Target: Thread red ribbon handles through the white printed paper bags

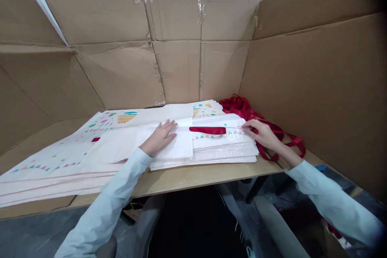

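My left hand (pixel 159 137) lies flat, fingers together and stretched out, pressing on a folded white paper flap (pixel 178 145) atop a stack of white paper bags (pixel 220 149). My right hand (pixel 262 132) pinches the end of a red ribbon (pixel 207 130) that lies across the top bag. Small coloured triangles are printed under the ribbon. Both sleeves are pale blue.
A heap of loose red ribbons (pixel 242 107) lies behind my right hand. Flat printed sheets (pixel 60 157) are stacked at the left on the wooden table (pixel 187 177). Cardboard walls (pixel 317 80) enclose the table on three sides. Plastic wrap and dark floor lie below.
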Available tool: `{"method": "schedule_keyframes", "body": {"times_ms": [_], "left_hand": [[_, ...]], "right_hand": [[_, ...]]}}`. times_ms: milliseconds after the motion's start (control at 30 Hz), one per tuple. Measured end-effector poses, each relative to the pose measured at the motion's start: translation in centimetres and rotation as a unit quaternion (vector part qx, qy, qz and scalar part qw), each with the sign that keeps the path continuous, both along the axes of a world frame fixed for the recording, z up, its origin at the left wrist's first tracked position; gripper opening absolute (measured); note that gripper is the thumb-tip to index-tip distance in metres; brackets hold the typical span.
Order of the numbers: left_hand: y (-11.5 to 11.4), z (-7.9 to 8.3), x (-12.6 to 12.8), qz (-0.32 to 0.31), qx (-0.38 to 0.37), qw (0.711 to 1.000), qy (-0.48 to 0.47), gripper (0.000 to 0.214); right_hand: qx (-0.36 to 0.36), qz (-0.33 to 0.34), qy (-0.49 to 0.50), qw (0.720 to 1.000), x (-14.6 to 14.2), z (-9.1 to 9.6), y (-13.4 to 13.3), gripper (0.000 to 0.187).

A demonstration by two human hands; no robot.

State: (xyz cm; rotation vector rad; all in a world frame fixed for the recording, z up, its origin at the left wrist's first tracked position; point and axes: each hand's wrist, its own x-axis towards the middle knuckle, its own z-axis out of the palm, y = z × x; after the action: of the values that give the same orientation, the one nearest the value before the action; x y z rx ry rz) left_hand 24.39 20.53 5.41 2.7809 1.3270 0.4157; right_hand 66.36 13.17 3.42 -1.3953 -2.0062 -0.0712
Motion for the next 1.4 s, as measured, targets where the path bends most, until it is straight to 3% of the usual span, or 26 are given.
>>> {"method": "schedule_keyframes", "body": {"times_ms": [167, 467, 700, 1000, 1133, 1267, 1400], "left_hand": [[-0.5, -0.7, -0.8, 0.081, 0.041, 0.995, 0.030, 0.061], [-0.2, -2.8, -0.3, 0.093, 0.129, 0.987, 0.028, 0.058], [-0.1, -2.9, -0.3, 0.090, 0.123, 0.988, 0.021, 0.058], [-0.1, -2.9, -0.3, 0.098, 0.115, 0.988, 0.008, 0.056], [0.1, -3.0, -0.4, 0.092, 0.112, 0.989, 0.009, 0.058], [0.1, -3.1, -0.6, 0.087, 0.115, 0.990, 0.006, 0.059], [-0.5, -3.0, 0.0, 0.082, 0.118, 0.990, 0.007, 0.058]], "right_hand": [[-0.013, -0.020, 0.006, 1.000, 1.9, 0.3, -0.6, 0.025], [0.029, -0.090, 0.026, 0.995, 0.1, 2.9, 1.1, 0.023], [-0.032, 0.010, 0.013, 0.999, -5.2, 3.1, 3.5, 0.021], [-0.007, 0.148, -0.061, 0.987, -14.0, 2.1, 6.7, 0.030], [0.006, 0.176, -0.072, 0.982, -17.0, 1.6, 7.8, 0.038], [-0.004, 0.195, -0.079, 0.978, -18.7, 1.8, 8.1, 0.039], [-0.026, 0.188, -0.054, 0.980, -18.0, 2.2, 7.6, 0.034]]}}
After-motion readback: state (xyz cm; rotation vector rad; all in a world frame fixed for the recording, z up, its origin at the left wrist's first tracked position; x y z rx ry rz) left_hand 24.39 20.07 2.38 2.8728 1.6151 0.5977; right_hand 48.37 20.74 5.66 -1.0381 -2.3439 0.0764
